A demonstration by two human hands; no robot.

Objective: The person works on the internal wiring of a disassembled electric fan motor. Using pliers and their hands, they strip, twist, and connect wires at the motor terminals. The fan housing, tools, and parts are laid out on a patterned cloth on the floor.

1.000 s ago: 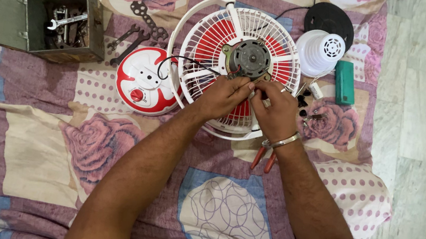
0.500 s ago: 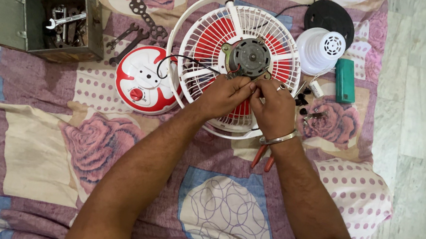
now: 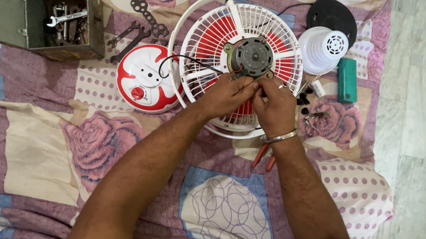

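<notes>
Left hand (image 3: 226,92) and right hand (image 3: 276,106) pinch together at the motor's (image 3: 252,56) six o'clock; fan grille (image 3: 208,40) beneath.

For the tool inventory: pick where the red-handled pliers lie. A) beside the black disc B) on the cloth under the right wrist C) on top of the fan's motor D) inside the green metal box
B: the red-handled pliers lie on the cloth just below the right hand, their handles poking out beside the wrist, apart from the green metal box.
</notes>
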